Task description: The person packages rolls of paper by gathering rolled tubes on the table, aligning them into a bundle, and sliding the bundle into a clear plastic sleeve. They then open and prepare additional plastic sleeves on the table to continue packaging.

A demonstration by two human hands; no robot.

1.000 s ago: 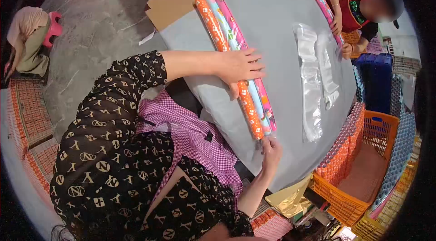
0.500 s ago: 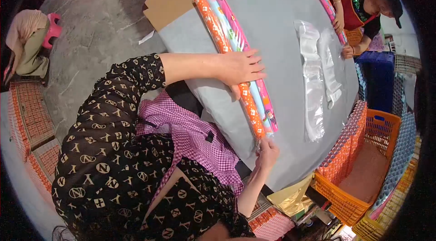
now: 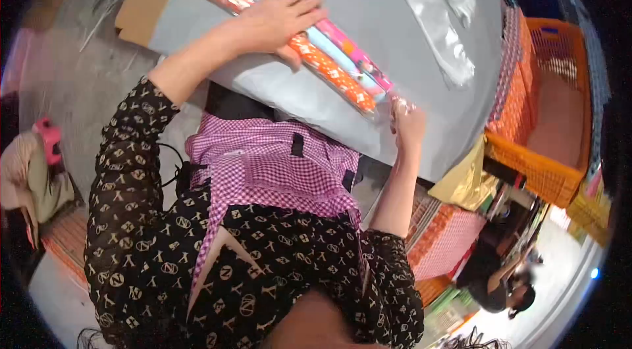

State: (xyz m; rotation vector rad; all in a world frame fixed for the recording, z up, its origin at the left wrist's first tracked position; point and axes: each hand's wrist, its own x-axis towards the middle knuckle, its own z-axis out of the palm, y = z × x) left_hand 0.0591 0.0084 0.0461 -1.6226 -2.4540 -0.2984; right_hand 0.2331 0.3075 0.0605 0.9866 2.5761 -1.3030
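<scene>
Three rolls of printed wrapping paper lie side by side on the grey-covered table (image 3: 454, 125): an orange roll (image 3: 332, 74), a light blue roll (image 3: 331, 48) and a pink roll (image 3: 352, 50). Shiny clear plastic shows around them and at their near end. My left hand (image 3: 280, 20) rests flat across the rolls, fingers spread. At the near end, my right hand (image 3: 409, 122) has its fingers closed on the clear plastic sleeve (image 3: 385, 104); its fingertips are slightly blurred.
Flat clear plastic sleeves (image 3: 431, 17) lie farther across the table. An orange crate (image 3: 536, 161) stands to the right, beside gold sheeting (image 3: 464, 181). Brown cardboard (image 3: 141, 10) edges the table at upper left. One person (image 3: 497, 283) is at lower right, another (image 3: 29, 171) at far left.
My view has turned, so the table and rolls sit higher and more slanted. My left hand stays flat on the rolls and my right hand stays at their near end. The co-worker across the table is out of view.
</scene>
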